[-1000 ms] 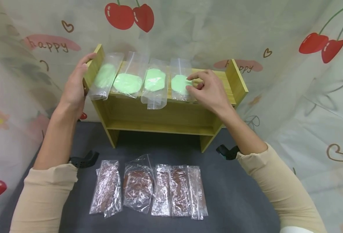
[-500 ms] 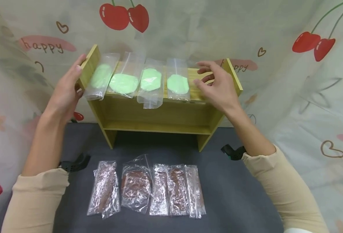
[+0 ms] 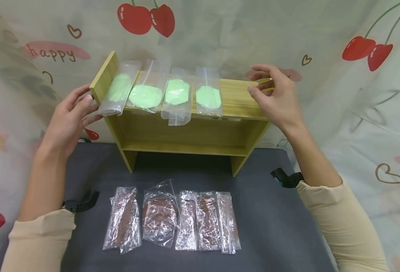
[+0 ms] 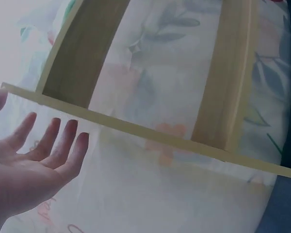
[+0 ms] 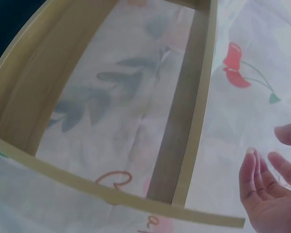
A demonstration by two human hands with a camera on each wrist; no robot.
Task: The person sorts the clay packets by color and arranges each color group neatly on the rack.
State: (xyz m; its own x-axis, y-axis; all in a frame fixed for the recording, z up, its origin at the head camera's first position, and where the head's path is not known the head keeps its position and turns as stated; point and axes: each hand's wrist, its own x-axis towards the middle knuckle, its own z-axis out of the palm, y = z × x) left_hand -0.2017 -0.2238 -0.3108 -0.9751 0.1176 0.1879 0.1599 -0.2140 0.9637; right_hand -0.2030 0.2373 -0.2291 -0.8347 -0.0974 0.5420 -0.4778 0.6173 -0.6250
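A small wooden shelf (image 3: 235, 98) stands at the back; several clear zip bags holding pale green slabs (image 3: 208, 97) lie side by side across the left and middle of its top board. My left hand (image 3: 65, 121) is beside the left end panel (image 3: 104, 77), fingers spread and holding nothing. In the left wrist view its thumb tip is close to the panel edge (image 4: 136, 128); contact is unclear. The right hand (image 3: 281, 100) hovers at the shelf's right end and hides that end panel. Its loosely bent fingers (image 5: 271, 189) hold nothing in the right wrist view.
On the dark grey table (image 3: 264, 223), in front of the shelf, several clear bags with brown contents (image 3: 160, 219) lie in a row. A patterned cloth (image 3: 206, 34) with cherries and hearts hangs behind and at both sides.
My right hand has moved rightward, away from the rightmost green slab's bag to the shelf's right end. The left hand has loosened from the left end panel and dropped slightly lower.
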